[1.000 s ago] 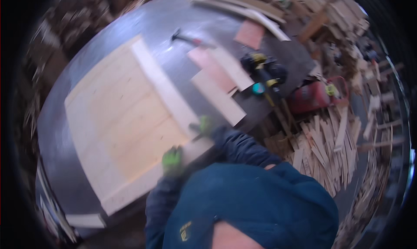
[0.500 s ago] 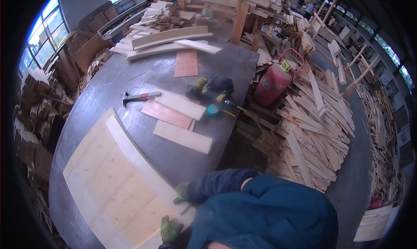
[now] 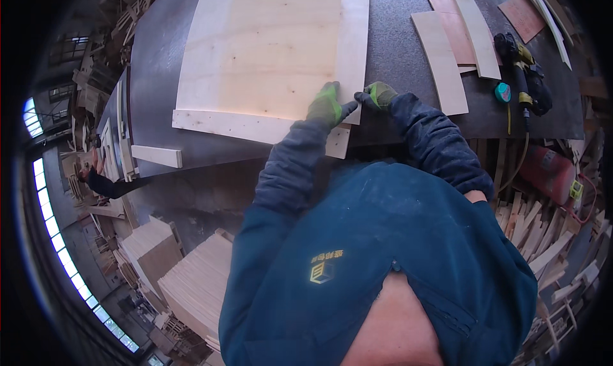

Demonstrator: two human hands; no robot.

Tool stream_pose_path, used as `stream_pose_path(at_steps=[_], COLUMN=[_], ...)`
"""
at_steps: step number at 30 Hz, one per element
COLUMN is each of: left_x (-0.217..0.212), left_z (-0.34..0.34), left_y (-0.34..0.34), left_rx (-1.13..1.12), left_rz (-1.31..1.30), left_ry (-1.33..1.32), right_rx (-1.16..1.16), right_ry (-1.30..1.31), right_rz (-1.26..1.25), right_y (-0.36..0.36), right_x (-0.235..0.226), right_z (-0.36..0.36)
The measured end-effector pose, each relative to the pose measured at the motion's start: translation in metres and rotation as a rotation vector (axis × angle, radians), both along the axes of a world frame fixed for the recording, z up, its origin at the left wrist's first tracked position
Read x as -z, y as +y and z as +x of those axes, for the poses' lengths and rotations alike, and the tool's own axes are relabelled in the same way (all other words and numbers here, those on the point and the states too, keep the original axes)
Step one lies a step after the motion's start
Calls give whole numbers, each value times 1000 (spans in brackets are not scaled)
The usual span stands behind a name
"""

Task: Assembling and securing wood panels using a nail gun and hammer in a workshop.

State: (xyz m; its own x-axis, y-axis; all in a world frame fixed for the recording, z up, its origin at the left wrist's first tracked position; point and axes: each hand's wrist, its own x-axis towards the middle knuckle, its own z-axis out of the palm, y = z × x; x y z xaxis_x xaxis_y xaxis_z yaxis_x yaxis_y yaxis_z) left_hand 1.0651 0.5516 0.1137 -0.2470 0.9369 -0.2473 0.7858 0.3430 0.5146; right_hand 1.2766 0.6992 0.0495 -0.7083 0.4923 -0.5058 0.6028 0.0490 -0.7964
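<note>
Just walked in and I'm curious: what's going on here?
A person in a dark teal jacket has both hands at a pale, flat wooden panel on a dark, smooth table. The green-gloved left hand is on the panel near its near right corner; the green-gloved right hand is at its right edge, fingertips close to the left thumb. Loose, pale, flat wooden boards, a round teal tape measure and a black-and-yellow tool lie to the right.

Woodworking shop: stacked boards [image 3: 199, 278], hose-fed tool [image 3: 522, 79], wood offcuts [image 3: 550, 252].
</note>
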Motion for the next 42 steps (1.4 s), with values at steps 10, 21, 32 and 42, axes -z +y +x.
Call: stream_pose_path(at_steps=[10,21,32,42], left_x=[-23,-2,6,-14], left_z=[38,60,43,-6], left_y=[-9,-10,-73,53], left_rx=[-74,-112,-125,-59], left_rz=[-199,-121,-208,-66], left_ry=[243,351,435,397], right_rx=[-209,-167,-101,471], right_ry=[-53,-192,-39,-17], right_rz=[17,351,196,421], right_y=[7,-1,69,294], right_x=[-2,-3,-101,-178], right_z=[-16,-27,105,311])
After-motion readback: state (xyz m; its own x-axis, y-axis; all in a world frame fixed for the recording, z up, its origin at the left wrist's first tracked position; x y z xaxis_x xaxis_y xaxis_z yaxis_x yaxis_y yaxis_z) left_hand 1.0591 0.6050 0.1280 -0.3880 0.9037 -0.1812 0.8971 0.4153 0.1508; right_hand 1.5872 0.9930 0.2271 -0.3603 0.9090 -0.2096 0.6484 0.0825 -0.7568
